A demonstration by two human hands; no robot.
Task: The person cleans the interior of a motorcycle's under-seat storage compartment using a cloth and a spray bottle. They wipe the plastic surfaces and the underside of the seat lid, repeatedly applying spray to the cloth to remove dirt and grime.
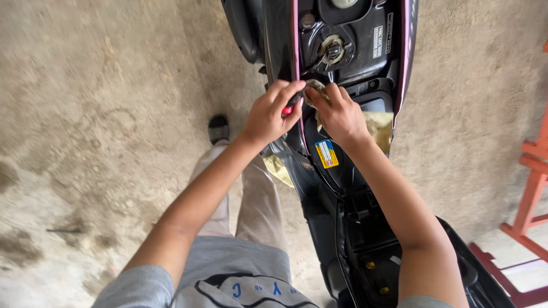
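Observation:
A black scooter (348, 188) stands with its seat raised, showing the under-seat bay and a round tank opening (333, 50). My left hand (273, 114) grips a small tool with a red and black handle (291, 105) at the bay's left rim. My right hand (341, 114) presses a dirty beige rag (379, 128) against the bay just below the tank opening. Both hands nearly touch. A yellow and blue sticker (327, 154) sits below my right hand.
Rough concrete floor (103, 114) spreads to the left and right. An orange metal frame (534, 188) stands at the right edge. My leg in grey trousers and a dark shoe (218, 128) are beside the scooter's left side.

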